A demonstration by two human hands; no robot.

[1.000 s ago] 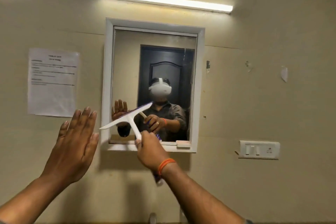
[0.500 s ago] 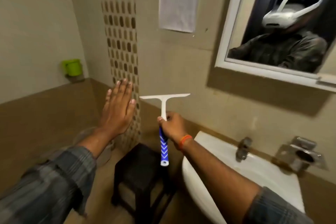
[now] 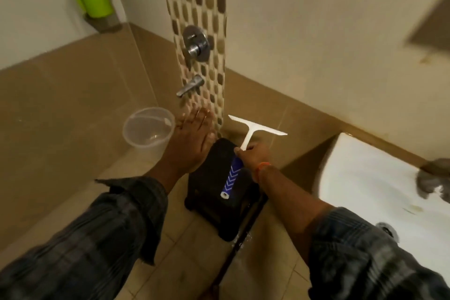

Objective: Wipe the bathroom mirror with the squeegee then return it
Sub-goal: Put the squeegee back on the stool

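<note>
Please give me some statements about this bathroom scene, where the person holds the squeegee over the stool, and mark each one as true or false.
1. The right hand holds the squeegee by its handle. True.
2. The left hand grips the clear bucket. False: its fingers are straight and hold nothing; the bucket stands on the floor beside it.
3. The squeegee is above the black stool. True.
4. The green mug stands in the sink. False: it sits high in the wall corner, far left.
5. The squeegee blade points down. False: it points up, away from the person.
</note>
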